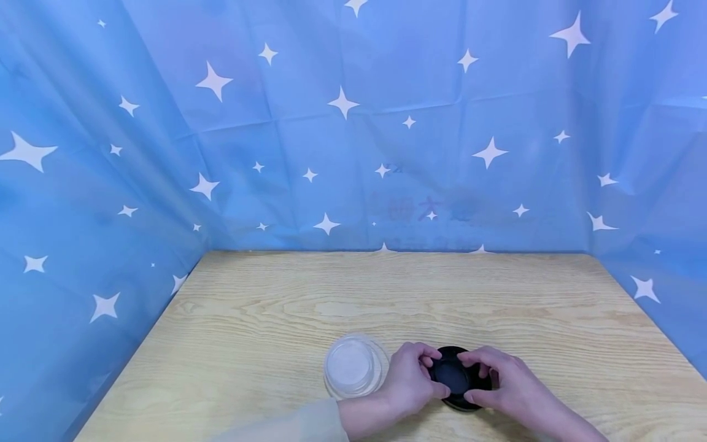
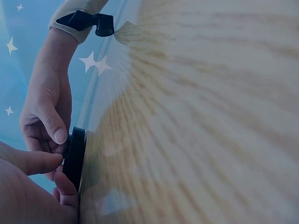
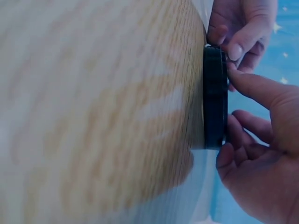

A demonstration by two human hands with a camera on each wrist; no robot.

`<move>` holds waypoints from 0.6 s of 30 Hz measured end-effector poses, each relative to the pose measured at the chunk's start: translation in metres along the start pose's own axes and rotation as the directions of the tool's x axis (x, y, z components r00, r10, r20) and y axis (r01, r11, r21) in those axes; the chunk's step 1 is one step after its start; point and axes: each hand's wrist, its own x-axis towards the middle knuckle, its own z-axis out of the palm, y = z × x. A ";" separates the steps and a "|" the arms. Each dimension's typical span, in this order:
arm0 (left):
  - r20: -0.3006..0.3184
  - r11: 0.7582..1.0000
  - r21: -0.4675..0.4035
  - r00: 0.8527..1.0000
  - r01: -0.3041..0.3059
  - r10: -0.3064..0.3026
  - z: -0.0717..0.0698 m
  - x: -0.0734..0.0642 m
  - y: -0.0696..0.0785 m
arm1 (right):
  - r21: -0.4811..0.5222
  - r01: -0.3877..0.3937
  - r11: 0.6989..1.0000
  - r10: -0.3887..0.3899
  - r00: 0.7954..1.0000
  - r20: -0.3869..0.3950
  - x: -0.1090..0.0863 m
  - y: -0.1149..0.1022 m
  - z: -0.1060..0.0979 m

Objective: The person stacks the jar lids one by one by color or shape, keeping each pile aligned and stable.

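Observation:
A round black plastic piece (image 1: 452, 374), with a smaller circle in its middle, lies flat on the wooden table. My left hand (image 1: 411, 377) grips it from the left, with the index finger at its far side and the thumb at its near side. From the right, my right hand (image 1: 510, 383) holds it between thumb and fingers. Seen side-on in the right wrist view, the black piece (image 3: 215, 98) is a thick low disc with its underside against the table. Just left of my left hand is a clear round plastic piece (image 1: 350, 366), partly behind that hand.
The wood-grain table (image 1: 265, 319) stretches to the back and both sides. Blue cloth with white stars (image 1: 342, 153) hangs round its far and side edges. A dark camera mount (image 2: 88, 21) sits on my right wrist at the light cuff.

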 end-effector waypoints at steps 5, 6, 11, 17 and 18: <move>0.011 1.000 0.001 1.000 0.021 -0.021 -0.001 -0.001 0.003 | -0.026 0.089 0.996 -0.091 0.992 -0.085 0.001 0.002 0.002; 0.014 1.000 -0.003 1.000 0.025 -0.024 -0.001 -0.001 0.003 | -0.032 0.099 0.995 -0.102 0.990 -0.097 0.001 0.002 0.002; 0.006 0.998 -0.043 0.999 0.042 -0.042 -0.002 -0.002 0.009 | -0.047 0.131 0.990 -0.137 0.980 -0.144 0.003 0.004 0.001; 0.005 0.994 -0.080 0.998 0.068 -0.068 -0.013 0.002 0.023 | -0.043 0.115 0.992 -0.121 0.979 -0.166 0.009 -0.001 -0.006; 0.011 0.994 -0.085 0.998 0.068 -0.067 -0.016 0.003 0.025 | -0.045 0.111 0.993 -0.117 0.979 -0.170 0.011 -0.003 -0.007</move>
